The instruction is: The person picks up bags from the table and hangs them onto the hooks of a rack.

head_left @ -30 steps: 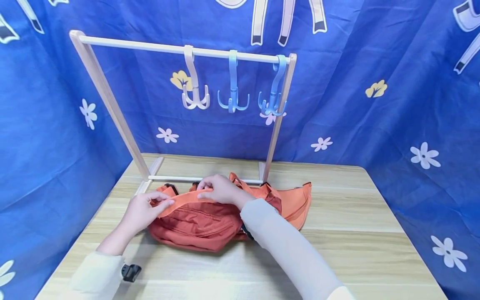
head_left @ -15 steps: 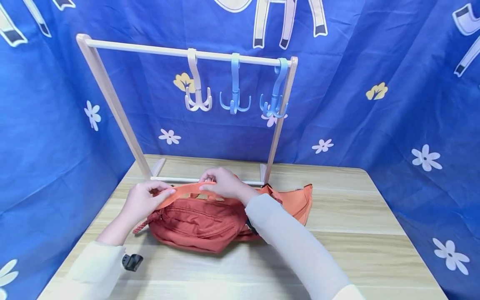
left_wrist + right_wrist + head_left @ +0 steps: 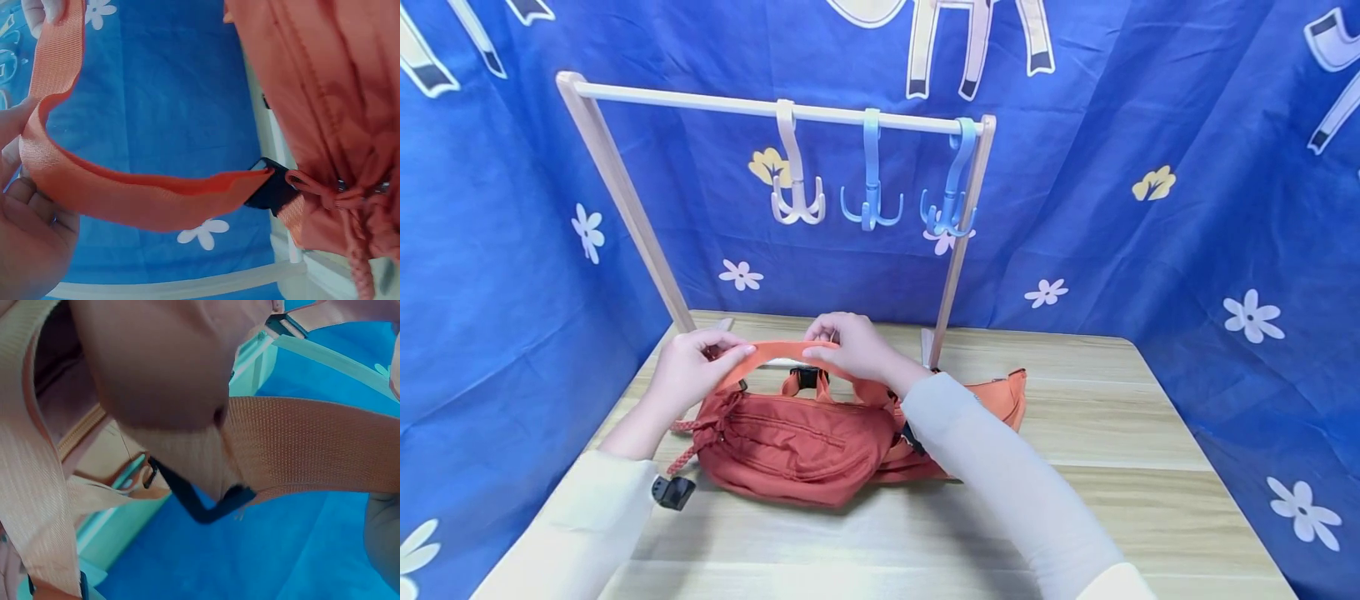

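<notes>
An orange-red waist bag (image 3: 793, 454) hangs partly lifted above the wooden table (image 3: 1097, 467), in front of a wooden rack. My left hand (image 3: 696, 367) pinches the left end of its orange webbing strap (image 3: 782, 348), and my right hand (image 3: 850, 346) pinches the same strap a little to the right. The strap is pulled up taut between them. In the left wrist view the strap (image 3: 125, 194) loops from my left hand (image 3: 28, 244) to a black buckle (image 3: 270, 190) on the bag (image 3: 331, 106). The right wrist view shows the strap (image 3: 312, 447) close up.
The wooden rack (image 3: 625, 208) stands at the table's far edge; from its bar hang three plastic hooks: a white hook (image 3: 793, 179), a blue hook (image 3: 871, 179) and another blue hook (image 3: 951, 187). A second orange bag part (image 3: 996, 400) lies behind my right sleeve. Blue flowered cloth surrounds the table.
Both hands have raised the strap up and away from me, toward the rack, lifting the bag's upper edge. The braided cord at the bag's left has come into view.
</notes>
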Tool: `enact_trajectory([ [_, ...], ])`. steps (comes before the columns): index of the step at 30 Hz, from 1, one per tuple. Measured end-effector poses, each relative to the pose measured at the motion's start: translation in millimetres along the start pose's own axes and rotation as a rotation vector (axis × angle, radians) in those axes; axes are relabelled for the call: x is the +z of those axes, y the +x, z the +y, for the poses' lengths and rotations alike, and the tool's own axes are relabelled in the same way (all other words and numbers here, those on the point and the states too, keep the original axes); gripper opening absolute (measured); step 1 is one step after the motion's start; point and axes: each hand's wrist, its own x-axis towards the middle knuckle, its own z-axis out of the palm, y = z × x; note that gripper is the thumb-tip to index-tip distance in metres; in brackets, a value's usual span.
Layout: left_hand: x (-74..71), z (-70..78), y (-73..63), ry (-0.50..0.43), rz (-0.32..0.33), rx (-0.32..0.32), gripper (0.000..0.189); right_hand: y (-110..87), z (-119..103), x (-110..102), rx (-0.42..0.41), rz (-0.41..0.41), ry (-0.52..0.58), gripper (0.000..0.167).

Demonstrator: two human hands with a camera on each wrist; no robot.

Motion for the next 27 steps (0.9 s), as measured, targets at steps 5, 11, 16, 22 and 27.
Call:
enact_trajectory([
  [5, -4.5, 7.2, 14.8, 0.021, 0.026, 0.029, 0.004, 1.4, -5, -9, -0.021, 0.059, -0.017, 0.010],
  [11, -9.9, 14.6, 32.6, 0.020, 0.045, 0.060, 0.006, 4.3, -13, -21, -0.022, 0.113, -0.019, 0.010],
  [16, -15.8, 20.9, 45.5, 0.019, 0.036, 0.042, 0.008, 6.7, -21, -28, 0.000, 0.140, -0.003, 0.011],
  [22, -23.2, 25.7, 59.3, 0.010, 0.028, 0.017, 0.013, 9.7, -30, -31, 0.023, 0.196, 0.033, 0.010],
  [27, -32.1, 32.0, 66.0, -0.001, 0.015, -0.048, 0.023, 12.1, -37, -33, 0.009, 0.230, 0.061, 0.010],
])
